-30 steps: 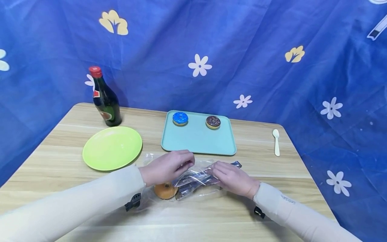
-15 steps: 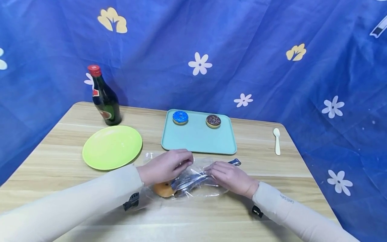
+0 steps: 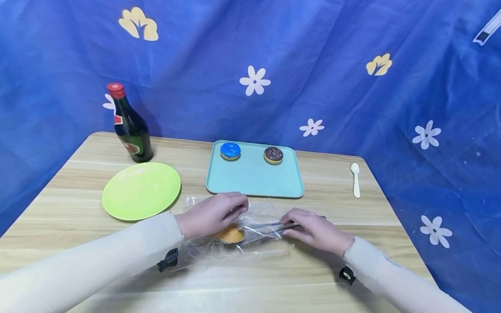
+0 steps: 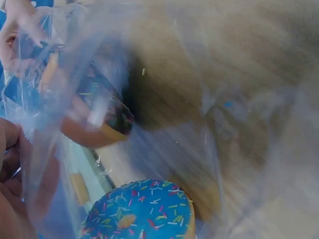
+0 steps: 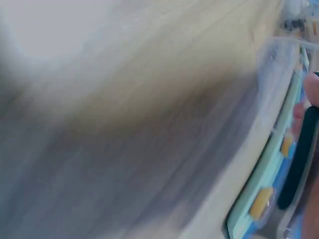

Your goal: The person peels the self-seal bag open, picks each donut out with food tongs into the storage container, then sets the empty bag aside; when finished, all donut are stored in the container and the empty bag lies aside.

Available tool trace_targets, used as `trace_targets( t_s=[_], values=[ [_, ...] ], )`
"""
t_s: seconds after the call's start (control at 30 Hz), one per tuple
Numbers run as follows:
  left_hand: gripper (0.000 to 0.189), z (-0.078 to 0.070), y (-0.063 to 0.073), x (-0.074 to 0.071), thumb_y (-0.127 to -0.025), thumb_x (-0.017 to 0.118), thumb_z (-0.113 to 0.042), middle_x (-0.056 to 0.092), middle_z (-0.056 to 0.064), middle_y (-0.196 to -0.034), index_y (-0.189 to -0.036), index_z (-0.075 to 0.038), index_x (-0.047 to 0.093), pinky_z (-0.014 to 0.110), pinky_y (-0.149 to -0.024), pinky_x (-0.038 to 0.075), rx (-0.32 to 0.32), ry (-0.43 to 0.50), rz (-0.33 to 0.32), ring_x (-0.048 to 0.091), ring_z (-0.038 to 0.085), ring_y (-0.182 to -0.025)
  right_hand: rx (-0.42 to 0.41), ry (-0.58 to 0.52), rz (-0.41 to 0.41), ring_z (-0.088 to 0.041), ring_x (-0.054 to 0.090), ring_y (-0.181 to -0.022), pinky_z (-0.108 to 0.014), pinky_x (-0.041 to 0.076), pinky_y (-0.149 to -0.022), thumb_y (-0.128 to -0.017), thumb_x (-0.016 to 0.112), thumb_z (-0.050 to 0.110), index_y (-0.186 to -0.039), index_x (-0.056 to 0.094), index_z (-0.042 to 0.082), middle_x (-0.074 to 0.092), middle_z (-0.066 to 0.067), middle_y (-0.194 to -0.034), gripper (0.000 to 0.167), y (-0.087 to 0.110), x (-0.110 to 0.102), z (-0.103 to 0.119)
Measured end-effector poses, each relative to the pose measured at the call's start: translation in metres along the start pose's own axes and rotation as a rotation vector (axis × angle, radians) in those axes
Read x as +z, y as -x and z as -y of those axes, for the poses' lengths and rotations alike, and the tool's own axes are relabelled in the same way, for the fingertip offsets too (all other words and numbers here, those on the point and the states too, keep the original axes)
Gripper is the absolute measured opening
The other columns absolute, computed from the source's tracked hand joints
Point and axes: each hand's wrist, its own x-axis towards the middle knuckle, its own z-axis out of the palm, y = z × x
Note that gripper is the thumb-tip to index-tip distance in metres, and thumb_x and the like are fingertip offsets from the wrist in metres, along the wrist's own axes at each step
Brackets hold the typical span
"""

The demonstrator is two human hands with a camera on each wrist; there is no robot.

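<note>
A clear plastic bag (image 3: 254,248) lies at the front of the table, its upper edge pinched in my left hand (image 3: 213,215). My right hand (image 3: 315,230) grips metal tongs (image 3: 270,226), whose dark handle (image 5: 299,154) shows in the right wrist view. Their far ends reach into the bag, around a tilted doughnut (image 3: 231,234). The left wrist view shows dark icing on this doughnut (image 4: 102,107), blurred behind the plastic. A second doughnut with blue icing and sprinkles (image 4: 144,209) appears low in that view, near the bag's film; the left hand hides it from the head view.
Behind the hands, a teal tray (image 3: 254,178) bears a blue doughnut (image 3: 230,151) and a chocolate doughnut (image 3: 273,155). A green plate (image 3: 141,191) and a dark bottle (image 3: 133,130) stand left. A white spoon (image 3: 355,180) lies far right.
My right hand has moved right and turned, now holding the tongs by their handle end. The doughnut between the tongs has shifted right and tilted. My left hand has hardly moved.
</note>
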Motion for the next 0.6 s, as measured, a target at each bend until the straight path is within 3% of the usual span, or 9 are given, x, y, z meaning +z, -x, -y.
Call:
trace_targets(
  t_s=[0.13,0.37,0.6],
  values=[
    [0.011,0.001,0.001,-0.001,-0.104,0.059,-0.006,0.058,-0.006,-0.085,-0.095,-0.011,0.063,0.024,-0.071,0.053,0.006,0.000,-0.009,0.052,0.005,-0.078,0.092,-0.126,0.008,-0.011,0.073,-0.101,-0.029,0.061,-0.093,-0.097,0.074,0.015,-0.113,0.070,0.007,0.076,-0.001,-0.107,0.019,0.010,-0.008,-0.004],
    [0.010,0.001,0.003,-0.003,-0.105,0.061,-0.009,0.063,-0.007,-0.087,-0.097,-0.014,0.064,0.024,-0.076,0.057,-0.010,0.014,-0.018,0.057,0.003,-0.080,0.228,-0.224,-0.012,-0.003,0.071,-0.094,-0.027,0.062,-0.086,-0.095,0.077,0.018,-0.108,0.073,0.013,0.077,0.008,-0.101,0.014,0.027,-0.021,-0.015],
    [0.009,0.001,0.005,-0.003,-0.104,0.060,-0.006,0.067,-0.003,-0.091,-0.097,-0.012,0.064,0.026,-0.079,0.059,0.001,-0.007,-0.023,0.060,0.005,-0.084,0.324,-0.322,-0.009,-0.004,0.071,-0.089,-0.025,0.060,-0.081,-0.096,0.076,0.015,-0.106,0.072,0.017,0.077,0.001,-0.097,0.011,0.051,-0.034,-0.026]
  ],
)
